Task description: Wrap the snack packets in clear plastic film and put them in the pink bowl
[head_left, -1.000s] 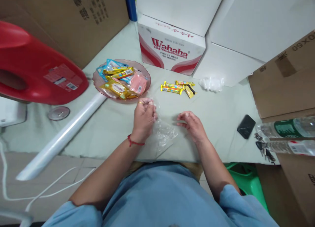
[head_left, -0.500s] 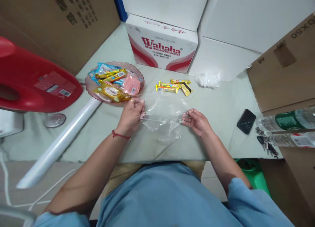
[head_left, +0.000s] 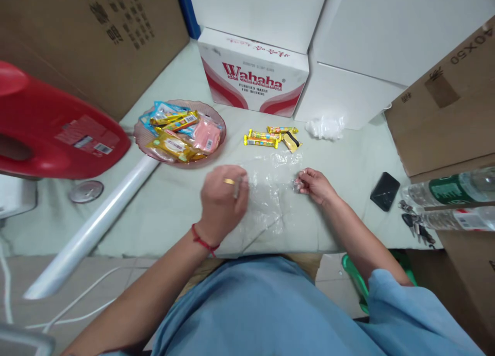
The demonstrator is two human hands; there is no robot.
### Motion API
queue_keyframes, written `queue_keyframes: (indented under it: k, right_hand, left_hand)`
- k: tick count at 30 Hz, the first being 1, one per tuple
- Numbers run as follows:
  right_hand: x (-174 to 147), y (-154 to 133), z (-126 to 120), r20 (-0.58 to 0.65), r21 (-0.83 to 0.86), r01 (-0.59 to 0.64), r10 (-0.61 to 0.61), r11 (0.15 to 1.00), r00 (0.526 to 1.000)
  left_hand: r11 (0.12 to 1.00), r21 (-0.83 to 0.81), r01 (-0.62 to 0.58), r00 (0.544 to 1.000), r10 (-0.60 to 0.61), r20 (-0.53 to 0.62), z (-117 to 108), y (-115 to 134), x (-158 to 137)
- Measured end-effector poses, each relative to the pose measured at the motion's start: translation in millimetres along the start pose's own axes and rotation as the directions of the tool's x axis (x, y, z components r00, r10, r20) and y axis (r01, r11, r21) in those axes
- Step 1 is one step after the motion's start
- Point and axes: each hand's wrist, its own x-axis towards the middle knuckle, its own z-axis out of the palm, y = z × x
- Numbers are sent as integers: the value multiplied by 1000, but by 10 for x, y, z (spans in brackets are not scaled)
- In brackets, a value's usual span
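Observation:
A clear plastic bag (head_left: 266, 196) is spread between my hands, low over the pale cloth. My left hand (head_left: 223, 201), with a gold ring and red wrist cord, is raised, its fingers curled closed on the bag's left side. On the other side my right hand (head_left: 312, 185) pinches a bunched edge of the bag between thumb and fingers. Just beyond the bag lie several yellow-wrapped snack sticks (head_left: 261, 142) and a small gold-and-black packet (head_left: 291, 141). A pink glass plate (head_left: 139, 139) heaped with wrapped snacks stands beyond my left hand.
A Wahaha water carton (head_left: 253, 80) stands at the back. Crumpled white plastic (head_left: 325, 128) sits right of it. Rightward are a black box-like object (head_left: 385, 191), keys (head_left: 416, 227) and plastic bottles (head_left: 456, 188). At left are a red jug (head_left: 58, 124) and a white roll (head_left: 93, 227).
My left hand has turned, back upward, and moved right and nearer to me. My right hand has shifted slightly right. The bag lies more spread out toward me.

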Motion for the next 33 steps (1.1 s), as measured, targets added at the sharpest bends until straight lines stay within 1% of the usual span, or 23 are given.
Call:
queue_keyframes:
  k: [1, 2, 3, 5, 7, 9, 11, 12, 13, 14, 15, 16, 17, 18, 19, 20, 21, 22, 24, 26, 27, 30, 33]
  right_hand:
    - [4, 5, -9, 4, -16, -1, 1, 1000, 1000]
    - [8, 7, -28, 6, -33, -1, 1, 999, 1000]
    - [12, 4, -59, 7, -53, -1, 1, 999, 1000]
    - [23, -12, -162, -1, -94, 5, -5, 996, 1000]
    - [39, -36, -312, -19, -142, 13, -16, 990, 1000]
    - [58, -67, -480, -34, -205, 11, -19, 979, 999]
    - [67, -108, -625, -72, -311, 15, -39, 950, 997]
    - [63, -135, -675, -113, -389, 37, -87, 920, 990]
    - [49, -164, -703, -160, -484, 79, -177, 871, 971]
    - [25, -193, -707, -192, -589, 139, -304, 796, 933]
    - [-9, -217, -684, -187, -689, 207, -447, 694, 875]
    - [-49, -231, -636, -139, -770, 278, -577, 574, 805]
    - [-93, -230, -565, -52, -822, 351, -674, 448, 737]
    - [-136, -210, -479, 60, -844, 425, -729, 328, 682]
    - [-171, -167, -388, 185, -839, 498, -746, 219, 640]
    - [-197, -103, -303, 307, -819, 559, -728, 126, 613]
    - [-211, -19, -237, 413, -796, 603, -685, 49, 600]
    - [-212, 77, -198, 492, -780, 626, -626, -9, 605]
    - [-185, 268, -226, 548, -792, 607, -514, -66, 659]
    - [-132, 393, -378, 518, -829, 556, -458, -61, 722]
    - [-98, 410, -478, 501, -840, 541, -449, -47, 739]
    - [57, 257, -720, 436, -867, 498, -480, 3, 761]
    - [330, -100, -699, 271, -931, 361, -555, 58, 786]
  left_hand:
    - [999, 15, -44, 992, 42, 122, 64, 27, -44]
    - [997, 39, -67, 970, 56, 238, 140, 21, -94]
    - [994, 72, -77, 940, 48, 337, 217, -17, -149]
    - [987, 140, -81, 878, 4, 479, 342, -171, -269]
    - [982, 165, -93, 822, -17, 569, 399, -380, -382]
    - [984, 141, -106, 781, -5, 624, 393, -571, -461]
    - [989, 110, -102, 765, 7, 644, 354, -688, -486]
    - [991, 101, -93, 768, 7, 641, 333, -709, -479]
    - [992, 97, -84, 778, 4, 628, 315, -707, -463]
    - [993, 94, -76, 794, 3, 608, 303, -687, -439]
    - [993, 93, -72, 814, 5, 581, 297, -652, -412]
    - [993, 92, -71, 836, 9, 548, 299, -611, -386]
    - [993, 93, -72, 856, 13, 517, 308, -571, -363]
    - [993, 98, -71, 870, 14, 492, 322, -538, -346]
    - [992, 108, -69, 877, 9, 480, 341, -518, -337]
    - [990, 124, -66, 877, -2, 480, 360, -513, -334]
    - [987, 147, -63, 870, -18, 492, 378, -525, -339]
    - [983, 172, -62, 858, -35, 512, 391, -551, -348]
    - [974, 213, -73, 824, -62, 563, 396, -630, -372]
    - [970, 225, -95, 787, -65, 613, 376, -708, -391]
    - [969, 224, -106, 772, -62, 632, 361, -735, -397]
    - [967, 228, -118, 761, -59, 646, 325, -752, -399]
    - [966, 228, -120, 774, -53, 631, 319, -722, -399]
